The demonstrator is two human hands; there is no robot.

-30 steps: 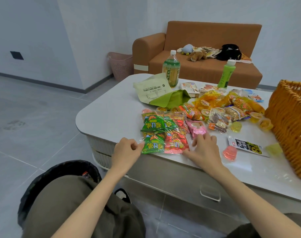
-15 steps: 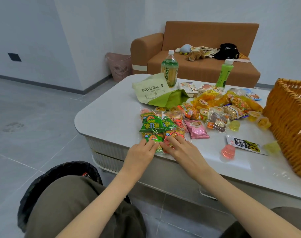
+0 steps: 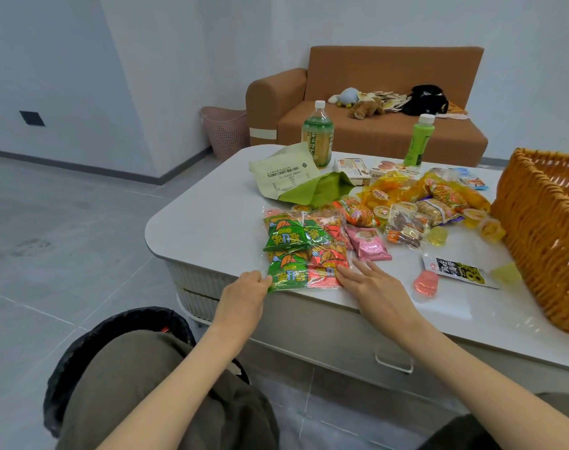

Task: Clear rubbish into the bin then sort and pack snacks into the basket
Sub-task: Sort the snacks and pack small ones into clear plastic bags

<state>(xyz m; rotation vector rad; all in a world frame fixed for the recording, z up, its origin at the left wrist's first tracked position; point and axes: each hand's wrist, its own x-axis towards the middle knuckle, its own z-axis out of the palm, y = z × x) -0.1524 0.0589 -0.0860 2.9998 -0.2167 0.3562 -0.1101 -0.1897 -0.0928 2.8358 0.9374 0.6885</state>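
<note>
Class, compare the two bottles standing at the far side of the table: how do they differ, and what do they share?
The wide bottle is broad with a see-through neck; the slim bottle is narrow and solid bright green. The wide bottle stands behind the pale green bag; the slim bottle stands farther right, behind the snack boxes. Both stand upright with white caps.

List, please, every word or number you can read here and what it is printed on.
Nothing can be quoted with confidence.
On the green snack packets: large upside-down characters, unclear.
On the black sachet: white and yellow print, blurred.
On the beige pouch: label too small.
On the large green bottle: label blurred.
</note>
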